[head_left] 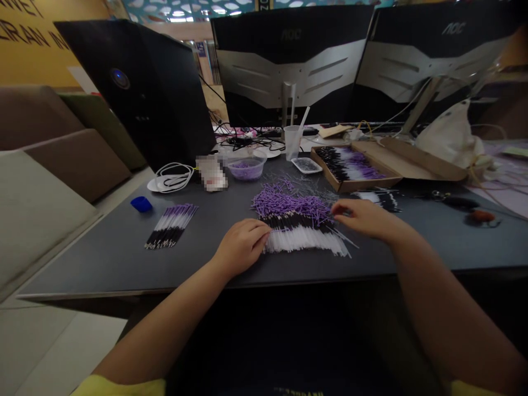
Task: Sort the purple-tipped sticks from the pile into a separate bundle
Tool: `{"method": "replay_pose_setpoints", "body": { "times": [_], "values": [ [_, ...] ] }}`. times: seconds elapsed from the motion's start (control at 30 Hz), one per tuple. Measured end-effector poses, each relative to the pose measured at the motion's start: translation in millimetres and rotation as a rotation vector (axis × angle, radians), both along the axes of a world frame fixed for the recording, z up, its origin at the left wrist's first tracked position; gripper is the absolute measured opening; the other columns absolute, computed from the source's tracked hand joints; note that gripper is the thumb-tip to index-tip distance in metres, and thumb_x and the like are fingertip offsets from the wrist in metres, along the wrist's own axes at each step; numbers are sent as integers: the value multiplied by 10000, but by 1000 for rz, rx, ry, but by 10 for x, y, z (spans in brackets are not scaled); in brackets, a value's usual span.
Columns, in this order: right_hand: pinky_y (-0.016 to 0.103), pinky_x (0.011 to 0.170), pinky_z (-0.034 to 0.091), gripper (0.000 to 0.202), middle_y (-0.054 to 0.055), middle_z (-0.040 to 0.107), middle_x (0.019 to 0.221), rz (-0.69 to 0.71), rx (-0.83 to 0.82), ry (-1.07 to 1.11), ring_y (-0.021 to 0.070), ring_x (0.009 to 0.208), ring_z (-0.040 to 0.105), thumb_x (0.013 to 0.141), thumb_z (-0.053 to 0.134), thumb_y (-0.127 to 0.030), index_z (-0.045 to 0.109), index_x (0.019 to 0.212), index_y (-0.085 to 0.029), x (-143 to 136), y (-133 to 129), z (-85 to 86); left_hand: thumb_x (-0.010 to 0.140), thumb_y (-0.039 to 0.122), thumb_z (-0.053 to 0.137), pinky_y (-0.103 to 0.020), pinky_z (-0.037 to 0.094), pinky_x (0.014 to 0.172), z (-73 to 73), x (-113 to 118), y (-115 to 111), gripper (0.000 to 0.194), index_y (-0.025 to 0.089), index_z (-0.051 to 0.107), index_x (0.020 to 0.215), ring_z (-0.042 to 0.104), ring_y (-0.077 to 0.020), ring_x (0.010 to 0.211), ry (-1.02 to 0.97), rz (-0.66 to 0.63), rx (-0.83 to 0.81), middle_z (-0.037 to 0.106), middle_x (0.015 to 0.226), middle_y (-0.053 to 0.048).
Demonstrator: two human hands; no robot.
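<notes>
My left hand point(243, 245) is closed in a pinch on a thin purple stick point(281, 230), which points right over a row of black pieces with clear, tube-like ends point(305, 240). Behind that row lies a loose heap of purple sticks point(289, 202). My right hand point(361, 219) hovers at the heap's right edge, fingers curled together; anything between them is too small to make out. To the left lies a neat bundle of assembled purple, clear and black sticks point(171, 225). Several loose clear sticks point(346, 237) lie by the row's right end.
An open cardboard box point(363, 184) holds similar sticks. Behind the heap stand a plastic bowl point(246, 168), a small tray point(307, 165) and a clear cup point(292, 143). A blue cap point(141, 204) and coiled white cable point(175, 177) are left. Monitors point(292, 66) and a computer tower point(144, 93) line the back.
</notes>
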State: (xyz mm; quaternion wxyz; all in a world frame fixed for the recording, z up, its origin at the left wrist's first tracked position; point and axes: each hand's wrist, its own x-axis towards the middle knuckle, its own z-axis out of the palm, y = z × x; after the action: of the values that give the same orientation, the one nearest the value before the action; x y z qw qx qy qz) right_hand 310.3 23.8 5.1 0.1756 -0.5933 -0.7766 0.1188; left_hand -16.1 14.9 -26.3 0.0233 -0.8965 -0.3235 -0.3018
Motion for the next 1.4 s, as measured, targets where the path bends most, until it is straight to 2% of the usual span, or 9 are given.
{"method": "replay_pose_setpoints", "body": {
  "times": [0.17,0.3,0.47,0.67,0.97,1.17,1.23,1.33,1.4],
  "values": [
    [274,680,444,261,54,707,873,-46,-156,-235,198,784,642,767,515,-151,679,967,-187,194,136,-151,903,191,507,-366,490,853,8,7,8,189,170,659,1014,597,-196,950,-25,-19,-38,667,1008,-72],
    [266,648,410,192,54,691,833,-43,-111,-280,191,748,618,768,505,-164,652,890,-186,145,153,-202,899,191,514,-364,487,851,6,8,-8,181,170,660,1004,595,-192,945,-18,-31,-46,667,1000,-70],
    [256,576,362,81,47,655,747,-37,-113,-282,171,663,571,740,515,-167,586,773,-189,159,155,-205,897,192,514,-355,486,843,0,7,-3,171,164,658,985,592,-187,942,-2,-34,-60,668,987,-68],
    [265,592,366,41,43,626,732,9,-74,-275,171,661,551,739,507,-184,540,716,-191,216,180,-219,897,197,514,-358,480,851,-4,7,3,174,168,655,994,589,-189,952,6,-30,-66,665,996,-66],
    [283,629,406,183,62,650,810,-5,-44,-241,196,719,595,761,529,-230,614,914,-174,292,235,-279,903,200,505,-357,476,847,4,11,0,181,165,659,992,586,-191,941,14,-35,-78,666,989,-69],
    [298,666,412,110,67,656,825,18,-17,-264,207,759,598,777,519,-229,615,796,-179,267,213,-229,900,199,507,-340,463,854,9,11,-10,193,164,669,998,567,-187,946,12,-31,-50,648,1008,-70],
    [300,660,409,95,62,656,816,-6,25,-245,206,750,595,780,519,-231,601,787,-183,252,201,-206,899,214,512,-336,457,825,20,13,-22,205,171,684,1002,550,-187,915,-6,18,8,626,983,-76],
    [298,626,396,83,57,651,785,-87,88,-183,196,698,583,802,515,-238,575,824,-185,215,180,-174,907,250,505,-321,437,736,36,6,-38,237,183,694,1034,515,-175,787,-63,150,115,578,826,-66],
    [302,620,392,92,59,652,784,-125,144,-109,185,668,571,823,519,-253,571,861,-187,173,156,-151,916,249,496,-298,412,678,33,-4,-43,245,172,686,1049,498,-155,699,-91,176,151,557,724,-40]
  ]
}}
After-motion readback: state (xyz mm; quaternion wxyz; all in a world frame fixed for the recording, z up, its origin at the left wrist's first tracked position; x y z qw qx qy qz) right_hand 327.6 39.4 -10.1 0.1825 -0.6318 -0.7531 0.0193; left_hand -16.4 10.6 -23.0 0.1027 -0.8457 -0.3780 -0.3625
